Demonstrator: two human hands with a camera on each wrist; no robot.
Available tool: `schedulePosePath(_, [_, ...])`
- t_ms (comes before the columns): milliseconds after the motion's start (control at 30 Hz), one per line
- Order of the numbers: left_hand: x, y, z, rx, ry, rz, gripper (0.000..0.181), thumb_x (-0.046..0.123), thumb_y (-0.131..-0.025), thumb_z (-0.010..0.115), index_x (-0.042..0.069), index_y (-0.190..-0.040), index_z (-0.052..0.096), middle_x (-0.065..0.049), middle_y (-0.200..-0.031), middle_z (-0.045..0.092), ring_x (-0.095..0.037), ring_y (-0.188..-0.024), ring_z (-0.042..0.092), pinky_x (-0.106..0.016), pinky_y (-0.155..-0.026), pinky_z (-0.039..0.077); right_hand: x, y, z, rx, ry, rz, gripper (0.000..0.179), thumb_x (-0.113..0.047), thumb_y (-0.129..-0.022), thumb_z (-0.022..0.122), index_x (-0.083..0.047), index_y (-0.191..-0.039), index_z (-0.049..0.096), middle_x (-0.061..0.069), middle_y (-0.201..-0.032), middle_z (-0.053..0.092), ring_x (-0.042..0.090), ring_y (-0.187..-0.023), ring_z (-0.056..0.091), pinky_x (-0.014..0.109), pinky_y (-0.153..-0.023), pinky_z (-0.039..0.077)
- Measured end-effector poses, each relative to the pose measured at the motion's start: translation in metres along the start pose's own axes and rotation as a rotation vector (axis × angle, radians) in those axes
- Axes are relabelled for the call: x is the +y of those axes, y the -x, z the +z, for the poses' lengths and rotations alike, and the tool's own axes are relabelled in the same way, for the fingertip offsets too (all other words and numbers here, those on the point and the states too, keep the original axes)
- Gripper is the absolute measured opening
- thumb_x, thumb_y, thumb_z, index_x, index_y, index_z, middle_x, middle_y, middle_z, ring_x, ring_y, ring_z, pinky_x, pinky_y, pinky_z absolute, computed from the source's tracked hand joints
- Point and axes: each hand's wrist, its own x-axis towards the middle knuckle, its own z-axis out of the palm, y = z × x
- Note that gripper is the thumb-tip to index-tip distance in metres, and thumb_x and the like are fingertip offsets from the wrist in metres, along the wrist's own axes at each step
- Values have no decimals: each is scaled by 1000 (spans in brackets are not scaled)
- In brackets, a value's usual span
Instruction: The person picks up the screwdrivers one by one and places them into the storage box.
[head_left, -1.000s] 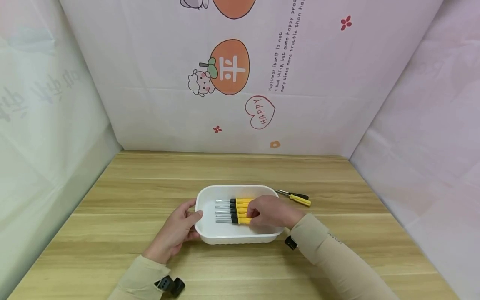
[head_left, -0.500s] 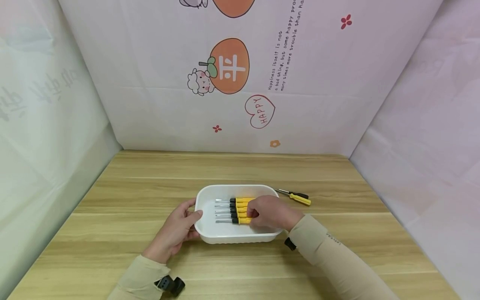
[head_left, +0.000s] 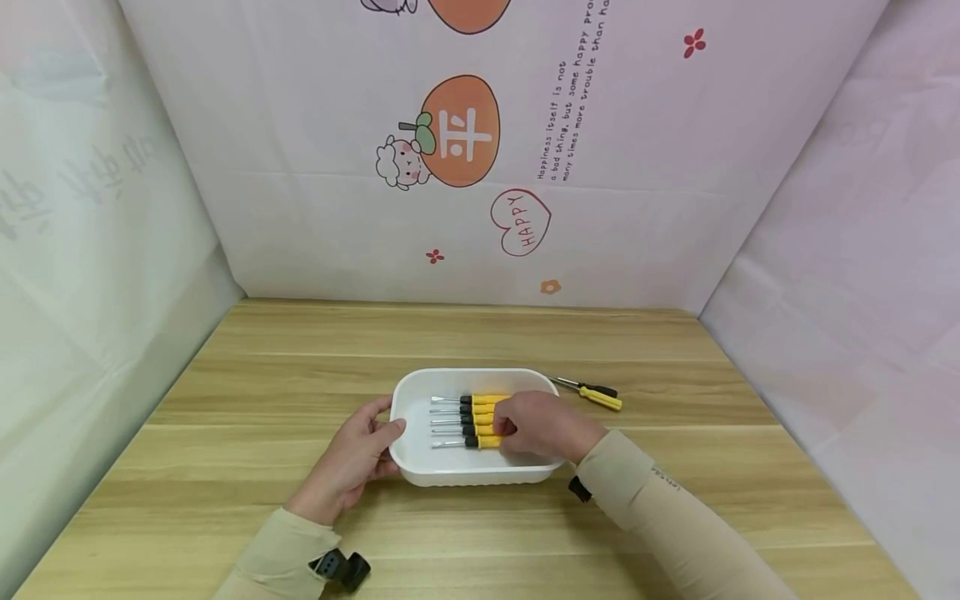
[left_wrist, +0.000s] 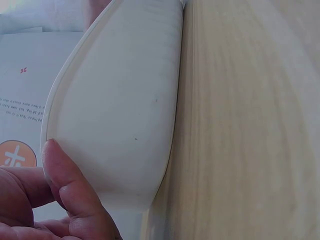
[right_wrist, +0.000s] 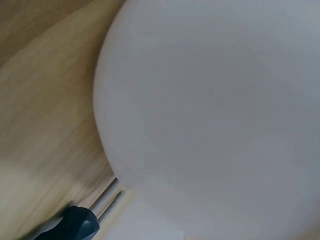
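A white plastic tray (head_left: 480, 478) stands on the wooden table, and several screwdrivers (head_left: 480, 408) with yellow-and-black handles lie side by side in it, tips to the left. My left hand (head_left: 352, 458) grips the tray's left end, thumb over the rim; the left wrist view shows the thumb (left_wrist: 70, 182) against the outer wall. Over the handle ends, my right hand (head_left: 551, 425) reaches into the tray with curled fingers, pinching the nearest screwdriver (head_left: 489, 442) by its handle. That hand hides the handle ends. The tray's wall (right_wrist: 210, 110) blocks the right wrist view.
Just right of the tray, a black-handled screwdriver (head_left: 602, 390) and a yellow-handled screwdriver (head_left: 602, 401) lie on the table (head_left: 337, 342). White printed sheets (head_left: 337, 225) rise behind the table and along both sides.
The nearest screwdriver in the tray has shifted slightly toward the front, opening a small gap from its neighbour. Both hands stay almost where they were.
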Motion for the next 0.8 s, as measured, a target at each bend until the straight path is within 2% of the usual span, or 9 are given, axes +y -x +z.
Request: schedulePosePath(800, [1,1,0,-1,-6,-4,57,13,-106,58,10,-159,38,-14,-108,55,-15,-71,60,-22,-56,53,-1,-1,1,17,10,-16,10,-21,-91,81,-24,-92,71,-12,-86,64,11,-82,57,31,-82,51])
